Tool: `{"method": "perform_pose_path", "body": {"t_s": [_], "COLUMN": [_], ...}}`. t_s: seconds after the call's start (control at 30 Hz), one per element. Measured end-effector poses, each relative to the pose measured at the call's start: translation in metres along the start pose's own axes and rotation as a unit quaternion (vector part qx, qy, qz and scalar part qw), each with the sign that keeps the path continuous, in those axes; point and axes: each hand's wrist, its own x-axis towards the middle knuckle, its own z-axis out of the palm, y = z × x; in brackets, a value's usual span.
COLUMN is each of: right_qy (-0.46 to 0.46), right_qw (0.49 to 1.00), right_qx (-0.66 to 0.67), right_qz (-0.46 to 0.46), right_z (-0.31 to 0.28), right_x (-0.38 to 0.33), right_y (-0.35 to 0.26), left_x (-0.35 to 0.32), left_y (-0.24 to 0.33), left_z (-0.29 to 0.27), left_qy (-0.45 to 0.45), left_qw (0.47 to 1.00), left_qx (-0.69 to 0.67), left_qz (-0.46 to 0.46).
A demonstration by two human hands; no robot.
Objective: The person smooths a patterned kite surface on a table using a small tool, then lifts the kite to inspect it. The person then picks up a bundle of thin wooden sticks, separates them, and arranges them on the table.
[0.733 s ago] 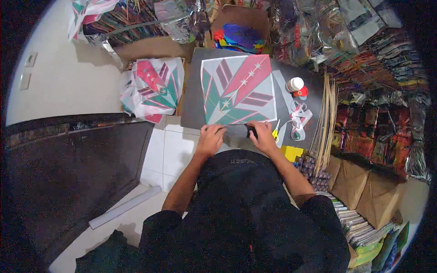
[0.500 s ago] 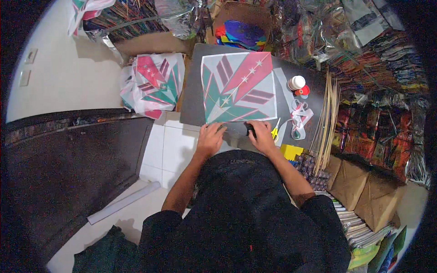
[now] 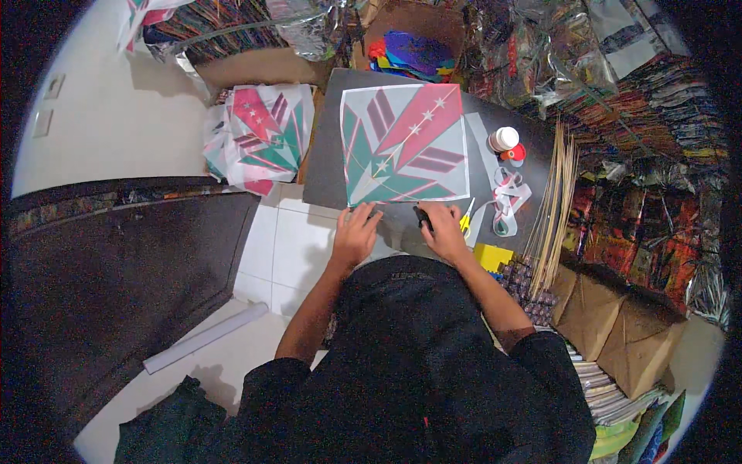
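Observation:
A square kite [image 3: 423,159] of thin white sheet lies on the dark tabletop. It carries red and green panels, maroon stripes and pale stars, and slim sticks run across it. My left hand [image 3: 355,237] is at its near left corner, fingers curled and seemingly pinching the edge. Just beyond the near edge, towards the right, my right hand [image 3: 446,234] is closed around a small black object [image 3: 423,217], mostly hidden by the fingers. Yellow-handled scissors [image 3: 465,221] lie right beside that hand, their blades pointing away from me.
On the table's right are a white-lidded jar [image 3: 504,139], a red round item [image 3: 513,154], sheet scraps [image 3: 509,199] and long thin sticks [image 3: 554,209]. Similar printed sheets [image 3: 259,139] are heaped at the left. Stacked packets [image 3: 649,100] line the right side. A white roll [image 3: 205,338] lies on the floor.
The whole view has shifted slightly. Both hands and the kite keep nearly the same places relative to each other, with only small finger movement.

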Motion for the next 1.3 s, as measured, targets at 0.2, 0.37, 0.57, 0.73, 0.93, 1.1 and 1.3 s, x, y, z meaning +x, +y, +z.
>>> {"method": "perform_pose_path", "body": {"t_s": [0.2, 0.37, 0.57, 0.73, 0.93, 1.1, 1.3], "right_qy": [-0.012, -0.021, -0.041, -0.053, -0.124, -0.135, -0.142], "right_qw": [1.0, 0.999, 0.998, 0.997, 0.987, 0.985, 0.984], "right_qx": [-0.007, -0.025, -0.038, -0.057, -0.058, -0.075, -0.085], "right_qz": [-0.024, -0.021, -0.01, -0.027, -0.086, -0.078, -0.062], "right_z": [-0.002, 0.003, 0.002, 0.0, 0.009, 0.013, 0.008], "right_x": [0.001, -0.001, -0.002, -0.002, 0.003, 0.005, 0.003], "right_y": [-0.001, 0.002, 0.004, -0.002, -0.01, -0.01, -0.003], "left_x": [-0.002, 0.001, 0.01, 0.013, 0.014, 0.014, 0.015], "left_y": [0.002, 0.004, 0.017, 0.024, 0.024, 0.023, 0.022], "left_z": [0.004, 0.005, -0.004, -0.006, -0.004, -0.001, 0.002], "left_qy": [-0.039, -0.044, -0.074, -0.1, -0.097, -0.085, -0.107], "left_qw": [0.999, 0.998, 0.995, 0.99, 0.991, 0.992, 0.988], "left_qx": [0.008, 0.013, 0.049, 0.071, 0.07, 0.068, 0.08], "left_qz": [-0.023, -0.032, -0.054, -0.063, -0.063, -0.06, -0.073]}}
